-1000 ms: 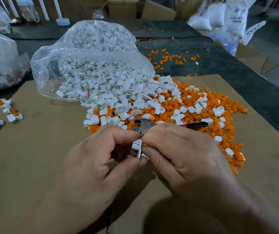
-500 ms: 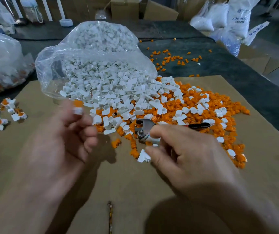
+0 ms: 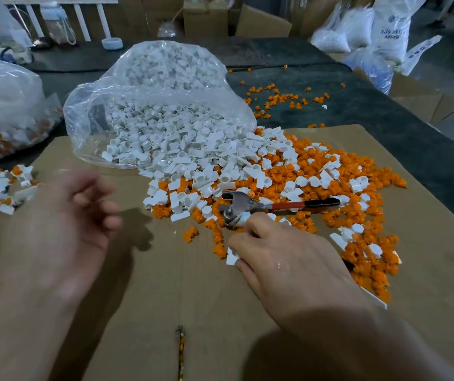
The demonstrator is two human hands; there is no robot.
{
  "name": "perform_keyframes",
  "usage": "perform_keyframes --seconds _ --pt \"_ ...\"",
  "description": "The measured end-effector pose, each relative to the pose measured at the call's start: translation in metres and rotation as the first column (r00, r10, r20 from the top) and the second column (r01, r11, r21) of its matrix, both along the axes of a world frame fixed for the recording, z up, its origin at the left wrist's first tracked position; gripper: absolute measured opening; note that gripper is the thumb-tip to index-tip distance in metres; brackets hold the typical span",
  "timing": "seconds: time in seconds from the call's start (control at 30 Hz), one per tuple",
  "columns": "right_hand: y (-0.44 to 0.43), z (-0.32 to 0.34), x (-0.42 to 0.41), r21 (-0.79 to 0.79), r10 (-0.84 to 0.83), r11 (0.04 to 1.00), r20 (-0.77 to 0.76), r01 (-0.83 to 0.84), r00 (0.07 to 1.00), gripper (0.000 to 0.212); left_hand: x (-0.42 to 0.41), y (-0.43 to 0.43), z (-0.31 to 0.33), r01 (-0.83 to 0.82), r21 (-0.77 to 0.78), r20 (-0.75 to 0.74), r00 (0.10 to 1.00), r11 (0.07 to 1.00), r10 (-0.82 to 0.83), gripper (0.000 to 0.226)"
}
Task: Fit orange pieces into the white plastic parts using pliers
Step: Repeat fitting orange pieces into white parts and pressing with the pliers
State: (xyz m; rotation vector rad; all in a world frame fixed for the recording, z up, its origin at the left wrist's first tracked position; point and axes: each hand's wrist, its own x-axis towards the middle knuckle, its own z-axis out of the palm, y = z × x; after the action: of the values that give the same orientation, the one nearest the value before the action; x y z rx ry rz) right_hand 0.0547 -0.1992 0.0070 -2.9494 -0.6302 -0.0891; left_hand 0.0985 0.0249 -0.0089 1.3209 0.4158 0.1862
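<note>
A: What is the person wearing?
B: Bare skin is all that shows. The left hand (image 3: 63, 229) and right hand (image 3: 283, 265) are bare, and so are the 2 forearms (image 3: 357, 339) behind them.
A: Any marks?
B: A small shiny fleck (image 3: 278, 263) on the back of the right hand. The left hand is blurred.

The white sack (image 3: 393, 26) carries blue lettering, too blurred to read with certainty.

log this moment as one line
left hand: open, empty, blurred | right hand: grips pliers, touches white part | stage: likely picking next part
</note>
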Motion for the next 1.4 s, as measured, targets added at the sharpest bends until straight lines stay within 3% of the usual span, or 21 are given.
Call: perform_keyframes --seconds 0.03,0.07,0.13,0.17,0.2,0.27,0.43,0.57,0.63,0.73,0.77,0.83,0.93,1.07,1.13,1.2,1.27,1.4 --pt "0.000 0.001 0.000 0.001 -0.004 1.000 -0.013 0.004 1.000 0.025 -0.006 -0.006 0.010 0.176 0.213 0.105 0.974 0.961 -0.202 0.012" --pt "0.000 0.001 0.000 0.007 -0.004 1.000 -0.023 0.004 1.000 0.024 0.003 -0.012 0.013 0.138 0.477 0.051 0.981 0.868 -0.185 0.007" --pt "0.000 0.002 0.000 0.027 -0.001 1.000 -0.027 0.001 1.000 0.021 -0.012 -0.029 -0.005 0.151 0.799 0.076 0.935 0.582 -0.347 0.014" --pt "0.000 0.003 0.000 0.038 0.004 0.999 -0.023 -0.003 1.000 0.021 -0.016 -0.029 -0.012 0.133 0.883 0.065 0.915 0.450 -0.398 0.014" --pt "0.000 0.004 0.000 0.045 0.012 0.999 -0.018 -0.011 1.000 0.021 -0.018 -0.030 -0.015 0.117 0.930 0.043 0.907 0.349 -0.419 0.016" --pt "0.001 0.003 0.001 0.041 0.051 0.998 -0.024 -0.050 0.998 0.024 -0.017 -0.031 -0.017 0.116 0.966 -0.006 0.901 0.229 -0.433 0.020" --pt "0.002 0.001 0.002 0.034 0.132 0.991 -0.007 -0.132 0.991 0.027 -0.012 -0.033 -0.016 0.114 0.987 -0.045 0.876 0.117 -0.480 0.014" --pt "0.002 0.001 0.001 0.071 0.146 0.986 0.044 -0.148 0.988 0.028 -0.014 -0.035 -0.011 0.104 0.978 -0.006 0.882 0.181 -0.472 0.012" --pt "0.002 -0.001 0.003 0.102 0.156 0.981 0.076 -0.164 0.985 0.029 -0.016 -0.036 -0.011 0.129 0.936 0.026 0.902 0.327 -0.431 0.012" --pt "-0.003 0.003 0.004 0.393 0.001 0.919 0.068 -0.028 0.998 0.028 -0.020 -0.040 -0.009 0.120 0.860 0.095 0.917 0.496 -0.387 0.010" --pt "-0.006 0.004 0.003 0.539 -0.067 0.842 0.046 0.032 0.997 0.026 -0.022 -0.042 -0.008 0.110 0.839 0.124 0.915 0.533 -0.384 0.008" --pt "-0.009 0.004 0.000 0.803 -0.096 0.565 -0.168 0.193 0.981 0.020 -0.025 -0.047 -0.007 0.112 0.794 0.180 0.895 0.597 -0.408 0.011" --pt "-0.004 0.007 0.000 0.878 0.100 0.197 -0.461 0.436 0.882 0.020 -0.032 -0.053 -0.009 0.135 0.638 0.318 0.851 0.758 -0.418 0.020" --pt "0.000 0.010 0.004 0.743 0.355 -0.167 -0.568 0.649 0.742 0.019 -0.038 -0.058 -0.007 0.098 0.652 0.446 0.752 0.752 -0.485 0.018" --pt "0.003 0.010 0.005 0.662 0.442 -0.273 -0.559 0.698 0.702 0.020 -0.038 -0.061 -0.003 0.097 0.703 0.467 0.685 0.705 -0.559 0.015" --pt "0.006 0.009 0.005 0.624 0.476 -0.293 -0.562 0.724 0.677 0.020 -0.038 -0.065 0.003 0.059 0.796 0.424 0.655 0.602 -0.625 0.017" --pt "0.007 0.007 0.006 0.618 0.494 -0.269 -0.570 0.739 0.656 0.021 -0.039 -0.068 0.006 0.065 0.830 0.368 0.681 0.553 -0.633 0.023" --pt "0.006 0.010 0.006 0.580 0.548 -0.314 -0.536 0.752 0.642 0.026 -0.041 -0.071 0.004 0.190 0.699 0.331 0.768 0.689 -0.548 0.029"
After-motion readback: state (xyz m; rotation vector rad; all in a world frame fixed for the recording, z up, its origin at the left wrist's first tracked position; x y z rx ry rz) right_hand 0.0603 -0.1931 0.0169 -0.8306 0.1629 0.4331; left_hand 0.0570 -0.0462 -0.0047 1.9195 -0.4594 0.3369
